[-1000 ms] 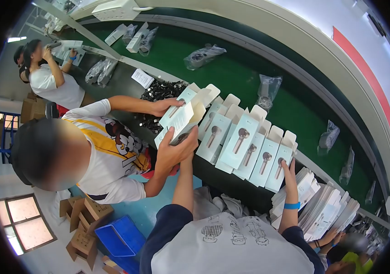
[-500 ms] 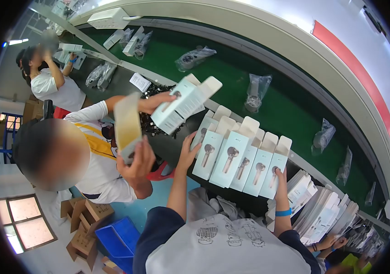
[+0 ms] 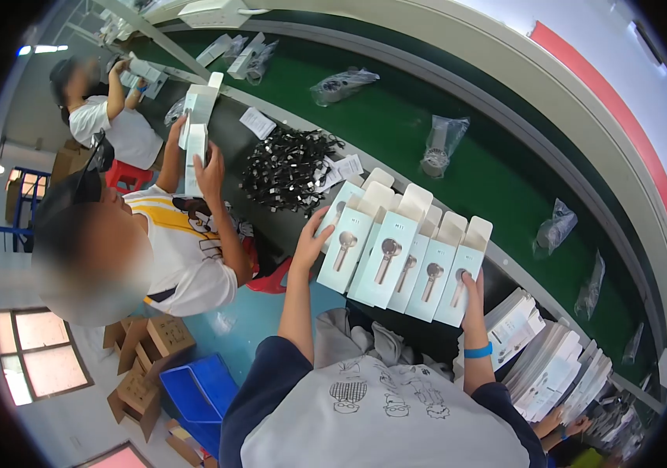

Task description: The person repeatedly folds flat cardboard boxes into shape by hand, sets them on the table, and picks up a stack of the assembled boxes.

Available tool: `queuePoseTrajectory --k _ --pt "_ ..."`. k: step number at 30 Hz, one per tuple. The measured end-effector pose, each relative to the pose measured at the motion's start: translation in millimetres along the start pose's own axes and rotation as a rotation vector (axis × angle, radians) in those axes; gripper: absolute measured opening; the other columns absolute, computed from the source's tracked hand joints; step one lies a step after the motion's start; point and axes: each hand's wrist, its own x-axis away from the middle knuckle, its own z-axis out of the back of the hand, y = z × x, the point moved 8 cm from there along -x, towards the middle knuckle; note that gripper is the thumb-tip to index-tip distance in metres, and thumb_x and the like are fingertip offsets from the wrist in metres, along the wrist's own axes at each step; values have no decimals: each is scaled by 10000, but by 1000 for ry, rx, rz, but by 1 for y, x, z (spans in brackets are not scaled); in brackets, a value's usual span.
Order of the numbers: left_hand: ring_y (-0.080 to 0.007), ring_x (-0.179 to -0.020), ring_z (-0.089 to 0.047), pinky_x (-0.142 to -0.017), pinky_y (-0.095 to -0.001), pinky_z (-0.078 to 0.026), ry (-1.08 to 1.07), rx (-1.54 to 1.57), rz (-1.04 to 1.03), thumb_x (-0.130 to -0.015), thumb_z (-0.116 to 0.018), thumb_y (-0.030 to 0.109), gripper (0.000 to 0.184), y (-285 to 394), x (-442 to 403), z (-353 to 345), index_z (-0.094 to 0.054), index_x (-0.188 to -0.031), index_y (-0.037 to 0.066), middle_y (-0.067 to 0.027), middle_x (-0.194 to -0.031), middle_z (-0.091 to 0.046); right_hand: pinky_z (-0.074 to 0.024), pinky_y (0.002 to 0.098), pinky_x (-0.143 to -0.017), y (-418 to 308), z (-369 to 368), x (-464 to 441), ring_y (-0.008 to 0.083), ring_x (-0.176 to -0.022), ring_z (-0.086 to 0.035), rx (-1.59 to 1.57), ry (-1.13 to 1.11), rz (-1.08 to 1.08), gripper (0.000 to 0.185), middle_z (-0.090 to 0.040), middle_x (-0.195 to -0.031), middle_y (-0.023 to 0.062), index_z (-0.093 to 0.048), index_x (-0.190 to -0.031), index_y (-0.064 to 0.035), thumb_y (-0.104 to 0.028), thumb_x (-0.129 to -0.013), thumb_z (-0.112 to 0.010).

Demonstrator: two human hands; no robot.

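Observation:
Between my two hands I hold a row of several pale blue boxes (image 3: 378, 269), upright and side by side, their top flaps raised. Each front is printed with a picture of a small handheld fan. My left hand (image 3: 314, 235) is wrapped round the left end of the row. At the other end my right hand (image 3: 471, 303) grips the outermost box, thumb on its front. The undersides of both hands are hidden. To the left, a co-worker's hands (image 3: 210, 173) hold similar pale boxes (image 3: 197, 140).
Black cables (image 3: 282, 168) lie heaped beside white leaflets (image 3: 341, 171). Bagged fans (image 3: 436, 152) rest on the green conveyor belt (image 3: 497, 183). Flattened boxes (image 3: 548, 374) are stacked at my right. Cartons (image 3: 163, 343) and a blue bin (image 3: 197, 394) stand on the floor.
The boxes in my hands have shifted slightly up and left. The co-worker's hands and boxes have moved away to the far left, uncovering the heap of black cables.

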Motion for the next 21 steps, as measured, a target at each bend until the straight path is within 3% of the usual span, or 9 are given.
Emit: queuePoseTrajectory --k 2,5,9,14,18,21 --pt "-206 -1147 -521 -1004 -312 -364 21 -36 11 -851 -612 178 538 -17 -6 6 -483 -1348 21 -132 -1280 -553 -338 351 -1050 5 3 -6 256 -1253 -437 -8 -8 9 676 -430 -1364 163 -264 -1443 -9 -251 -889 -566" --pt "-194 -1141 -536 -995 -298 -379 -81 311 252 -820 -608 166 606 -47 -11 11 -449 -1389 29 -112 -1255 -580 -348 350 -1040 9 4 -14 249 -1237 -448 -6 0 39 660 -442 -1347 158 -280 -1433 -10 -256 -891 -565" --pt "-179 -1118 -559 -962 -304 -420 -72 471 294 -818 -609 147 621 -59 -14 4 -431 -1405 47 -91 -1283 -563 -372 343 -1020 17 3 -20 238 -1206 -471 -68 -1 6 632 -466 -1311 149 -305 -1411 -12 -261 -891 -564" --pt "-176 -1107 -566 -918 -290 -454 -70 460 248 -803 -610 99 620 -67 -25 6 -439 -1397 47 -82 -1295 -557 -388 336 -1007 31 -8 -28 238 -1190 -485 -108 -26 43 609 -476 -1291 148 -320 -1397 -15 -251 -887 -556" --pt "-202 -1166 -537 -986 -305 -405 -96 462 192 -793 -591 85 615 -54 -40 12 -441 -1386 19 -104 -1309 -547 -405 336 -999 47 -8 -38 249 -1180 -502 -159 11 56 578 -485 -1280 150 -333 -1385 -15 -223 -886 -537" --pt "-221 -1196 -525 -1019 -314 -380 -109 457 221 -790 -580 89 610 -19 -69 54 -442 -1377 -1 -120 -1315 -543 -407 341 -1001 28 -65 -42 258 -1175 -508 -169 27 20 582 -487 -1284 152 -334 -1387 -16 -229 -886 -539"
